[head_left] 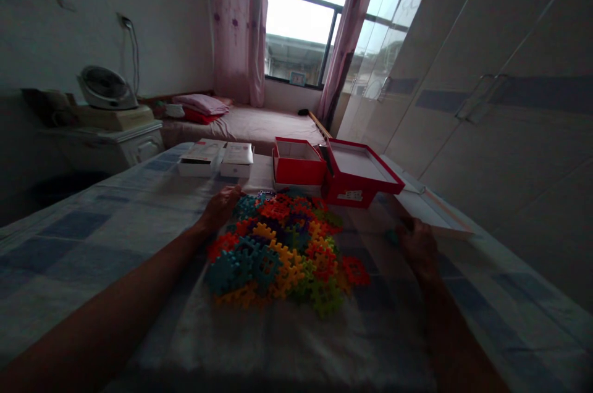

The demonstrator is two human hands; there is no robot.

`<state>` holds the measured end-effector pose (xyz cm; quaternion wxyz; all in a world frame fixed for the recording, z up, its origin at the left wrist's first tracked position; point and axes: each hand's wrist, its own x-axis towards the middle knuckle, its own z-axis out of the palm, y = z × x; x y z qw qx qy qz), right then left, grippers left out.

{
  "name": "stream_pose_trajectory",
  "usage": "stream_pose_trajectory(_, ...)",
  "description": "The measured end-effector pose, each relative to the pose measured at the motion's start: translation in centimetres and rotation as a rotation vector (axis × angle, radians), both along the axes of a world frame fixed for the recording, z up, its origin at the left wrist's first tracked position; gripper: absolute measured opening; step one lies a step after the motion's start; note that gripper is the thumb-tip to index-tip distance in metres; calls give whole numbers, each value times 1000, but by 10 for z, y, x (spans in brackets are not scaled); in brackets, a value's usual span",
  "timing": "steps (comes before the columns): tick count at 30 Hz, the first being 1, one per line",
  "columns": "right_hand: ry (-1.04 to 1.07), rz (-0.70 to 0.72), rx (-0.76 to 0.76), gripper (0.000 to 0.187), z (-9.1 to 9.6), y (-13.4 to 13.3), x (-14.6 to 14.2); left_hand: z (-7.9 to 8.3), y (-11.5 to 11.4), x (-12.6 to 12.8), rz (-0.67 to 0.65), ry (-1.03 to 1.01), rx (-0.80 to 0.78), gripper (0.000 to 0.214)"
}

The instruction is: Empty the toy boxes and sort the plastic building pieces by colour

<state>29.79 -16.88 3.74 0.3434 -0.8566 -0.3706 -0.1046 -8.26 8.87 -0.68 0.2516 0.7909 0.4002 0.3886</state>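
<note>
Probably, multicoloured toothed plastic pieces (283, 263) are light, stiff; take the edges. Right hand (418, 248) pinches a teal piece (391, 236); left hand (223, 202): grip unclear.

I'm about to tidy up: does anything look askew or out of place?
Two things, mildly: the red tray seems askew, jutting past the labelled red box beneath it; and a teal piece is at the right hand, apart from the heap of colorful pieces.
</note>
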Motion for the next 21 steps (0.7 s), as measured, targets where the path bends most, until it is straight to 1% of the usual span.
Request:
stream_pose_trajectory(1,92,125,-2,39,5,4,-11,1,-1,0,9,5,12,74)
stream_pose_trajectory(2,184,281,-12,37,10,8,-24,1,-2,0,13,11,23,74)
stream_pose_trajectory(4,295,629,-72,35,21,15,-58,2,-3,0,14,28,33,72)
stream_pose_trajectory(5,293,778,-112,36,25,18,-75,3,-3,0,12,36,33,71)
stream_pose_trajectory(6,261,899,-148,38,28,21,-92,3,-3,0,10,42,31,70)
stream_pose_trajectory(7,215,975,-176,40,29,25,-108,3,-3,0,6,48,29,68)
stream_pose_trajectory(8,156,1009,-195,39,30,28,-121,2,-3,-1,8,50,25,68)
stream_pose_trajectory(9,86,1004,-212,37,29,32,-131,2,-2,-1,13,52,17,67)
stream_pose_trajectory(12,-128,846,-274,31,21,45,-150,1,-2,0,25,47,-4,66)
stream_pose_trajectory(14,-230,762,-302,34,16,51,-155,1,-3,0,26,35,2,66)
stream_pose_trajectory(17,-289,737,-287,40,12,56,-159,4,-6,0,16,32,24,65)
stream_pose_trajectory(21,-307,783,-252,43,7,55,-161,6,-7,0,25,57,32,67)
